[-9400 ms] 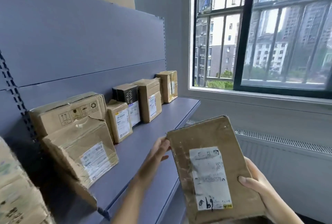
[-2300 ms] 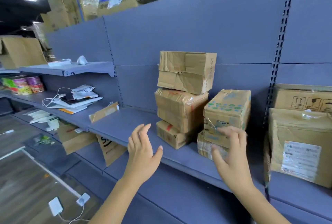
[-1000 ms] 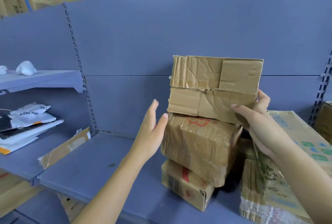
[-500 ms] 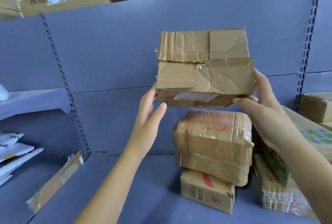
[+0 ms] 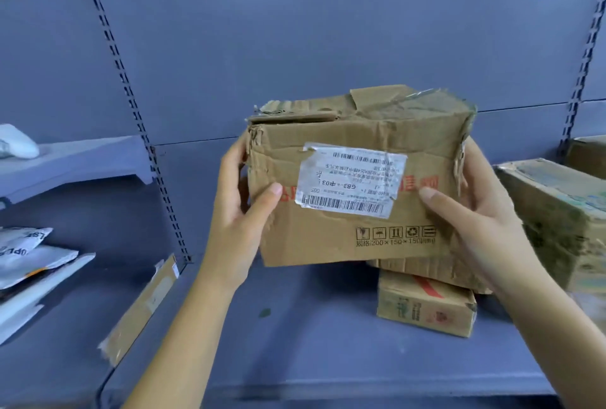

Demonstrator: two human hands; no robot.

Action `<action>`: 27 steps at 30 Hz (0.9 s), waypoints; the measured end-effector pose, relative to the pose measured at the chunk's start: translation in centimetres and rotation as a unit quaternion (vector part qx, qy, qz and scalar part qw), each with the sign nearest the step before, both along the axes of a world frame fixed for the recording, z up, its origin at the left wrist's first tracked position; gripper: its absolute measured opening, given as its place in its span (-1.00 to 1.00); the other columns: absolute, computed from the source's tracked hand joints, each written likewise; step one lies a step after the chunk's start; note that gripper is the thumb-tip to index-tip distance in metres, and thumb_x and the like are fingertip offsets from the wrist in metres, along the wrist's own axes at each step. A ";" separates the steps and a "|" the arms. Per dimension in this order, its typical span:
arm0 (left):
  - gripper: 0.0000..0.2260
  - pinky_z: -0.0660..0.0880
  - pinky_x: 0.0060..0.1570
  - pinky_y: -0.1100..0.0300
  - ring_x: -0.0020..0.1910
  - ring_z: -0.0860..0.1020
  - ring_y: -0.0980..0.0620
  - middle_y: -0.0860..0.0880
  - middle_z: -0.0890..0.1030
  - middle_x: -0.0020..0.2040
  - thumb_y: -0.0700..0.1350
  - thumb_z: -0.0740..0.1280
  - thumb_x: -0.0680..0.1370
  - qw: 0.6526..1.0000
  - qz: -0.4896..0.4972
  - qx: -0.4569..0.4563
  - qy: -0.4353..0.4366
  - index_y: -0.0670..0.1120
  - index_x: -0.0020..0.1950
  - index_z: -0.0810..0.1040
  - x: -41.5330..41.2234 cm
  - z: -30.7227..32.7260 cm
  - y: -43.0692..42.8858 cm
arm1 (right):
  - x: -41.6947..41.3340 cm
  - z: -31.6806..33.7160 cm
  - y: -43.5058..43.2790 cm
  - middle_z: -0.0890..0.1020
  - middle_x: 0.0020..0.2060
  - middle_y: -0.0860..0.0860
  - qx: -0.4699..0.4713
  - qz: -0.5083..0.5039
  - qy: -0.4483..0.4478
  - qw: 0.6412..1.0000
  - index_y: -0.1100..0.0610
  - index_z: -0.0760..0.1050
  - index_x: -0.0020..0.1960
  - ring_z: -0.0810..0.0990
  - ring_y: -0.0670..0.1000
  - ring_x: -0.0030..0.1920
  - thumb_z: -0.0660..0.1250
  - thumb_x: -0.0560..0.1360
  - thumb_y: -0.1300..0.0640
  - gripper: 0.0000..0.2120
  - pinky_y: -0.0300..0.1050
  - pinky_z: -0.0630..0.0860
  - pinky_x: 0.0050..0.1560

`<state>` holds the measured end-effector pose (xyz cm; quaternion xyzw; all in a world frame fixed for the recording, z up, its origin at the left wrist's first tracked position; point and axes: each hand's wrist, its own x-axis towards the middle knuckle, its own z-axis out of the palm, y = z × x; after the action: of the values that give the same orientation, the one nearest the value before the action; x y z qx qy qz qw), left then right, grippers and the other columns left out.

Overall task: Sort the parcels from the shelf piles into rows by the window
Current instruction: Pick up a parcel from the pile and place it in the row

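Left hand [image 5: 241, 211] and right hand [image 5: 475, 211] each hold a firm grip on opposite ends of the crumpled box [image 5: 357, 179], raised above the shelf [image 5: 295, 336], label [image 5: 351, 180] facing the camera.

Shelving backdrop and stray bits
A blue-grey back panel [image 5: 328, 31] carries 2 slotted uprights [image 5: 131, 97]; a white object [image 5: 16, 142] lies on the small left ledge [image 5: 82, 159], and a flat cardboard strip [image 5: 144, 303] lies lower, near a dark spot [image 5: 265, 312].

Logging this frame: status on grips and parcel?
Left grip, right grip hold crumpled box by its sides. Box held above shelf, label upside down. Nothing blocking.
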<state>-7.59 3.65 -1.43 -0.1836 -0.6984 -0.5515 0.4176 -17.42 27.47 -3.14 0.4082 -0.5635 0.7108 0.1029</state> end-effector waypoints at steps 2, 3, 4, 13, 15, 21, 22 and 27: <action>-0.52 0.37 0.33 0.12 0.41 0.37 0.05 0.08 0.42 0.41 -0.09 0.31 0.49 1.000 -0.013 0.020 0.006 0.23 0.37 0.35 0.7 -0.7 -0.8 | 0.6 0.0 -0.9 0.51 0.35 -0.02 0.009 0.003 0.008 1.000 -0.01 0.26 0.48 0.47 0.02 0.36 0.33 0.46 0.20 -0.38 0.03 0.49 0.29; -0.52 0.36 0.35 0.10 0.41 0.37 0.03 0.05 0.41 0.42 -0.09 0.31 0.50 0.999 -0.016 0.028 0.012 0.22 0.38 0.34 1.1 -1.0 -1.2 | 0.8 0.1 -1.3 0.48 0.37 -0.01 0.011 0.004 0.011 1.000 -0.03 0.26 0.48 0.44 0.04 0.38 0.33 0.46 0.20 -0.38 0.13 0.42 0.35; -0.52 0.35 0.36 0.08 0.42 0.36 0.02 0.03 0.41 0.43 -0.09 0.31 0.50 0.999 -0.013 0.036 0.017 0.22 0.38 0.34 1.5 -1.2 -1.6 | 1.0 0.2 -1.6 0.46 0.39 0.00 0.013 0.005 0.015 1.000 -0.05 0.26 0.48 0.41 0.06 0.40 0.33 0.46 0.18 -0.38 0.20 0.36 0.37; -0.51 0.51 0.05 0.01 0.18 0.58 -0.08 0.01 0.61 0.15 0.29 0.35 0.34 0.936 -0.051 0.342 -0.063 0.03 0.14 0.52 4.9 0.1 -5.7 | 1.2 3.0 -4.5 0.50 0.33 -0.21 0.049 0.059 0.106 0.991 -0.21 0.36 0.39 0.49 -0.21 0.29 0.33 0.49 0.22 -0.45 -0.38 0.47 0.14; -0.46 0.44 0.17 -0.03 0.09 0.63 -0.09 -0.02 0.66 0.08 0.38 0.35 0.32 0.889 -0.074 0.431 -0.138 0.00 0.07 0.58 5.8 -0.1 -7.6 | 0.9 4.2 -4.7 0.48 0.33 -0.26 0.111 0.069 0.150 0.980 -0.30 0.40 0.33 0.45 -0.22 0.32 0.33 0.50 0.19 -0.47 -0.35 0.44 0.20; -0.55 0.57 -0.04 0.08 0.10 0.63 -0.05 -0.08 0.66 0.12 0.13 0.30 0.39 0.858 -0.102 0.423 -0.271 -0.06 0.18 0.64 5.6 -4.9 -6.4 | 1.4 6.4 -7.9 0.53 0.25 -0.28 0.233 0.028 0.334 0.913 -0.12 0.44 0.32 0.50 -0.17 0.29 0.36 0.49 0.13 -0.58 -0.21 0.42 0.28; -0.51 0.56 0.00 0.04 0.15 0.60 -0.09 -0.12 0.63 0.16 0.11 0.31 0.41 0.849 -0.103 0.441 -0.274 -0.10 0.26 0.57 5.3 -6.0 -6.2 | 1.6 6.8 -8.5 0.57 0.17 -0.28 0.225 -0.007 0.363 0.904 -0.10 0.47 0.30 0.55 -0.16 0.20 0.38 0.47 0.11 -0.59 -0.14 0.48 0.21; -0.66 0.62 -0.14 -0.01 -0.05 0.64 -0.06 -0.09 0.66 0.02 -0.16 0.34 0.44 0.813 -0.166 0.526 -0.185 -0.05 0.20 0.46 3.3 -9.9 -3.3 | 1.7 7.2 -11.6 0.55 0.19 -0.22 0.211 -0.191 0.386 0.877 -0.05 0.51 0.30 0.37 0.09 0.38 0.47 0.41 0.00 -0.53 0.37 0.09 0.41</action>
<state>-4.24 0.33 -11.32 0.0565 -0.3245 -0.9192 0.2160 -15.72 15.91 4.02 0.5471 -0.6823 0.3275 0.3576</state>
